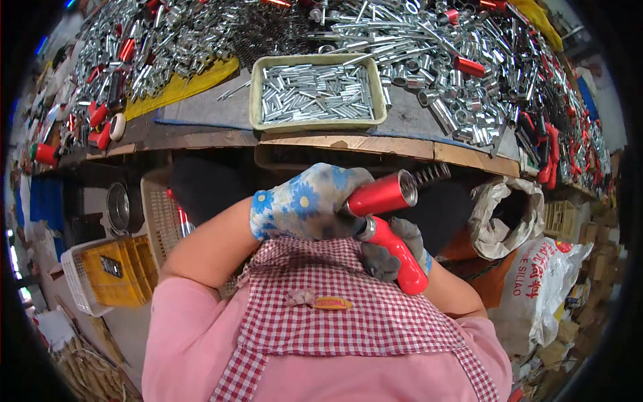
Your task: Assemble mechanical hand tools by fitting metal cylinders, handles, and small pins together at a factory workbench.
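Note:
My left hand [308, 201], in a white glove with blue flowers, is closed around a red metal tube [382, 194]. The tube's open silver-rimmed end points right. Just below it, my right hand [410, 236], in a grey-coated glove, grips a glossy red curved handle [400, 258]. A silver collar at the handle's upper end sits by the left hand's fingers; whether it touches the tube I cannot tell. Behind the tube's open end sticks out a dark coil spring [432, 175]; what holds it is hidden.
Ahead, a pale tray [379, 100] of short metal rods stands at the edge of the workbench [221, 139]. Heaps of silver tubes [462, 100] and red parts lie around it. Crates [120, 275] stand low left; a white sack [536, 288] and an open bag [502, 218] are right.

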`<state>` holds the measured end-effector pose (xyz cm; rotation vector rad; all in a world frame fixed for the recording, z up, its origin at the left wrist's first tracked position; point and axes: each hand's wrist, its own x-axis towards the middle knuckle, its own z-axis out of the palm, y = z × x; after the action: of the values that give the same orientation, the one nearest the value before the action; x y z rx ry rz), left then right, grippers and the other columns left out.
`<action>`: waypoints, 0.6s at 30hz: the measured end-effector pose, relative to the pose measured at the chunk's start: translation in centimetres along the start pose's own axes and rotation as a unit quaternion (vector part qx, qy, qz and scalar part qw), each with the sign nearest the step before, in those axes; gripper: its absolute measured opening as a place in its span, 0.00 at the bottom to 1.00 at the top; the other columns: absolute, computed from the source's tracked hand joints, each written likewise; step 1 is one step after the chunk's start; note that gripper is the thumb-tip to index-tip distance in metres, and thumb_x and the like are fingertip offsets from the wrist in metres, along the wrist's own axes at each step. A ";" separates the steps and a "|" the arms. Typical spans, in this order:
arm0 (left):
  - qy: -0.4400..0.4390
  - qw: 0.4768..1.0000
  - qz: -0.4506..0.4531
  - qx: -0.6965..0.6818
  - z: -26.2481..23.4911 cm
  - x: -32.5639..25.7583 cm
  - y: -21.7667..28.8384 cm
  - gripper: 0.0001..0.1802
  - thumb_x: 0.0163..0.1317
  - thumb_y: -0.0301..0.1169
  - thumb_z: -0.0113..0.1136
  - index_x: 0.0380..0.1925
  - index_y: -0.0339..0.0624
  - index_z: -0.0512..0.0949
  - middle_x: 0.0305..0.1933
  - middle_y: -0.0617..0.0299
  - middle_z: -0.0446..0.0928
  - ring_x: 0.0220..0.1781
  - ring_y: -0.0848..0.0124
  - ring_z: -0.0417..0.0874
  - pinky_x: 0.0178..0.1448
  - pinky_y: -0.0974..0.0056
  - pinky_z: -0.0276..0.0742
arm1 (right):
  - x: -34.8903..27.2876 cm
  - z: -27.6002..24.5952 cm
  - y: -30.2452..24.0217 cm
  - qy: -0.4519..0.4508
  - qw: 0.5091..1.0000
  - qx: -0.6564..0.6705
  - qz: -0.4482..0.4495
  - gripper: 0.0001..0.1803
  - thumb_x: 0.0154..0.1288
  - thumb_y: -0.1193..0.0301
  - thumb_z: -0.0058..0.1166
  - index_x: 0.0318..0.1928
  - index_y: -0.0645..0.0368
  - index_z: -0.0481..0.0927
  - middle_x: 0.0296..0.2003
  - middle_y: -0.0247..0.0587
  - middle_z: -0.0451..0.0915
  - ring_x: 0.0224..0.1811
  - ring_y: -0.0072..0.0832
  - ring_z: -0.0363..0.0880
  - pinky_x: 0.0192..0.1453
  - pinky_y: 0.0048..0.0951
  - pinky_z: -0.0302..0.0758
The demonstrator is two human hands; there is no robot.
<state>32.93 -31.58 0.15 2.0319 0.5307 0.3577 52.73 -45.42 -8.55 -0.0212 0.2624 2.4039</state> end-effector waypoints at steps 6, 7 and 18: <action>-0.066 0.994 -0.035 -0.077 -1.0 1.2 0.2 0.22 0.44 0.34 0.71 0.40 0.38 0.77 0.29 0.53 0.79 0.33 0.61 0.82 0.40 0.61 0.77 | 1.4 -1.4 -0.1 -0.141 0.979 0.099 0.110 0.34 0.67 0.54 0.52 0.63 0.66 0.61 0.30 0.45 0.76 0.22 0.28 0.77 0.23 0.28 0.75; -0.071 0.991 -0.055 -0.103 -0.8 1.2 -0.5 0.21 0.45 0.35 0.71 0.38 0.37 0.78 0.30 0.57 0.79 0.33 0.69 0.81 0.41 0.64 0.77 | 1.3 -1.7 0.1 -0.134 0.977 0.121 0.114 0.33 0.68 0.54 0.51 0.62 0.66 0.62 0.30 0.44 0.76 0.22 0.27 0.76 0.22 0.27 0.75; -0.019 0.923 -0.145 -0.356 2.3 0.4 -1.8 0.16 0.50 0.33 0.69 0.37 0.37 0.78 0.34 0.63 0.79 0.38 0.75 0.79 0.47 0.66 0.76 | 1.7 -1.2 0.3 -0.096 0.974 0.149 0.145 0.30 0.68 0.50 0.50 0.58 0.62 0.69 0.36 0.45 0.75 0.26 0.30 0.77 0.26 0.29 0.75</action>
<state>33.93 -32.31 -2.50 1.2342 0.5666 0.2760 51.17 -44.71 -9.78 0.4108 0.5646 2.6038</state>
